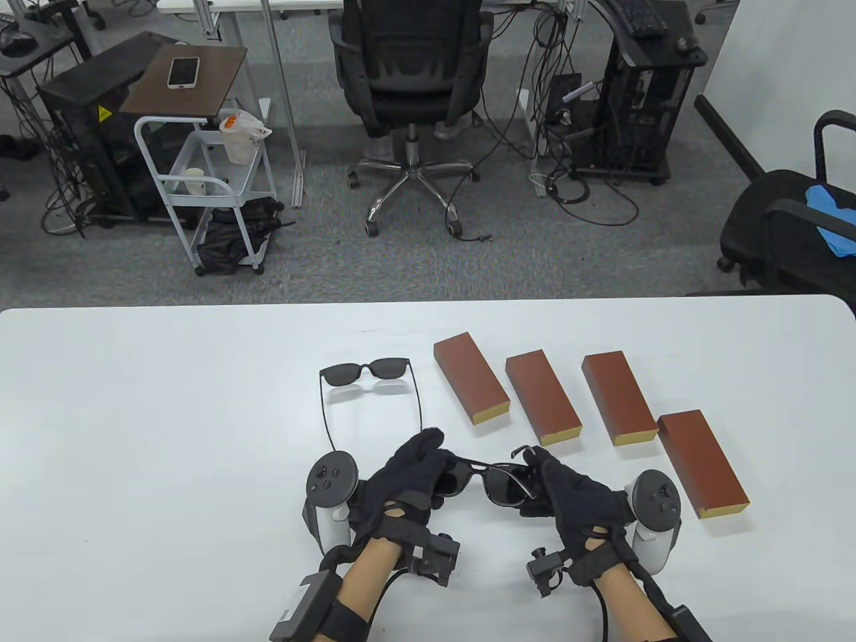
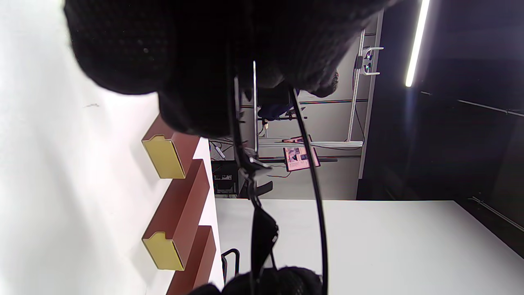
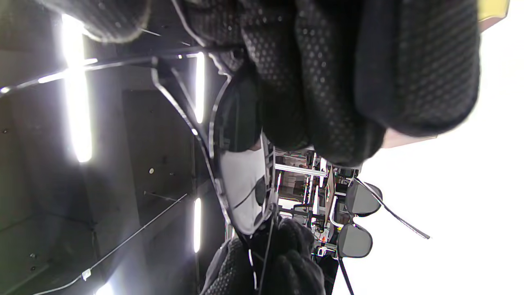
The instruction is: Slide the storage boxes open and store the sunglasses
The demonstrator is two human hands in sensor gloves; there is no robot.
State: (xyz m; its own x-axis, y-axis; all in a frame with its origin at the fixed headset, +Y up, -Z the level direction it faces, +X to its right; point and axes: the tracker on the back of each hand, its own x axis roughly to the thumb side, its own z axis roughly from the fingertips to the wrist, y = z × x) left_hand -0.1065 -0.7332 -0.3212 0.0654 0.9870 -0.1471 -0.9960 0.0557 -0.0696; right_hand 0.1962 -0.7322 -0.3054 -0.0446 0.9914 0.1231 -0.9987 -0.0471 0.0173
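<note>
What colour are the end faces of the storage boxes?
Mustard yellow, on reddish-brown storage boxes; clearest in the left wrist view, on the end faces.

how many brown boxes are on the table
4, in a row right of the hands: box one, box two, box three, and box four nearest the right hand.

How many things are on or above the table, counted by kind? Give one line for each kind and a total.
Brown storage boxes: 4
Sunglasses: 2, one held in both hands, one on the table
Total: 6
</note>
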